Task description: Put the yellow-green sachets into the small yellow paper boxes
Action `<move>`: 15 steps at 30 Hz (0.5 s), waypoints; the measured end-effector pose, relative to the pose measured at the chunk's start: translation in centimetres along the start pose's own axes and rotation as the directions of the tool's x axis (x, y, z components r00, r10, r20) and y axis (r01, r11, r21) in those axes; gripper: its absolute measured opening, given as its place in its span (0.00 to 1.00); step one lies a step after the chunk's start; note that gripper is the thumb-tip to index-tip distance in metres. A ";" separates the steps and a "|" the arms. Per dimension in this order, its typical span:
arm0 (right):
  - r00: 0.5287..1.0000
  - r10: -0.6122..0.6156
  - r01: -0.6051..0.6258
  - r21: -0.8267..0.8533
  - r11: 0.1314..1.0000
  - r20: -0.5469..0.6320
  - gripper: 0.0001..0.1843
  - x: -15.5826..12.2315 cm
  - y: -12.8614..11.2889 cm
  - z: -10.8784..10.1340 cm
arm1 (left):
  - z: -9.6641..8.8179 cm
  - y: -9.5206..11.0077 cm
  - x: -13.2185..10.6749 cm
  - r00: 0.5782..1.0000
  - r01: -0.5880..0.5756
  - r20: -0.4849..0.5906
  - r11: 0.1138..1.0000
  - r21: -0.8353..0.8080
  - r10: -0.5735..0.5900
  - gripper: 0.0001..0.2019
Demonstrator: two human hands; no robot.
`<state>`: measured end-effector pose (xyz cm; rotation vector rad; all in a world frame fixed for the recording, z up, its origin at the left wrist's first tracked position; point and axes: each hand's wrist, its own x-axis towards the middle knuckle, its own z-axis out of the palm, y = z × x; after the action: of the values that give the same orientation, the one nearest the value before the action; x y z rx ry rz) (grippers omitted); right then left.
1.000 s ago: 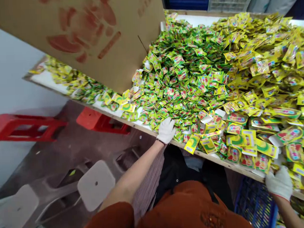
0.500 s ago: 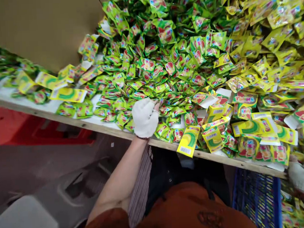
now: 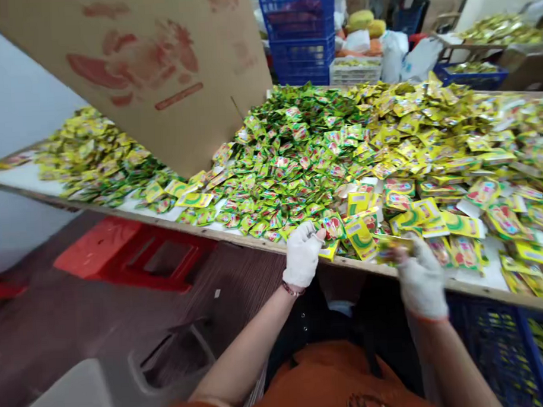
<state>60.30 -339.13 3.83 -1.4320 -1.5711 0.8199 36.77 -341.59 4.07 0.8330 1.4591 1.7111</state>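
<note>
My left hand (image 3: 302,256), in a white glove, is at the table's front edge with its fingers closed. A green packet with red fruit pictures (image 3: 332,226) shows at its fingertips and looks pinched there. To the right, my gloved right hand (image 3: 422,281) is closed on a small yellow-green packet (image 3: 392,249), smeared by motion. Between and beyond the hands lie yellow cartons with a green curved print (image 3: 360,237), some overlapping. Behind them spreads a large heap of small green packets (image 3: 288,167), which turns into yellow packets (image 3: 411,127) on the right.
A large cardboard sheet or box (image 3: 169,82) stands on the table at the left. Below are a red plastic stool (image 3: 122,250), a grey chair (image 3: 68,394) and a blue crate (image 3: 490,344) at the right. Stacked blue crates (image 3: 304,54) stand behind the table.
My right hand has come from the far right edge to the front of the cartons, now with a packet. My left hand has shifted right, nearer the cartons. The view has tilted up.
</note>
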 end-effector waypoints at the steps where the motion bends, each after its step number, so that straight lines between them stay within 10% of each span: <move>1: 0.989 -0.008 -0.018 0.181 0.983 0.146 0.28 0.0 -1.0 1.9 | 0.6 -0.3 -0.8 0.999 0.032 0.043 0.999 -0.024 -0.031 0.20; 6: 0.942 -0.004 -0.169 0.482 0.860 0.336 0.24 0.4 -2.7 6.1 | 2.3 -1.1 -3.5 0.956 0.225 0.227 0.959 -0.174 -0.183 0.20; 15: 0.907 -0.009 -0.186 0.419 0.889 0.421 0.25 0.2 -1.6 4.6 | 1.2 -1.1 -3.8 0.892 0.385 0.336 0.899 -0.211 -0.303 0.18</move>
<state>55.50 -338.87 3.24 -1.0339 -1.4803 1.5171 39.92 -344.06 3.09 0.6029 1.0636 1.4032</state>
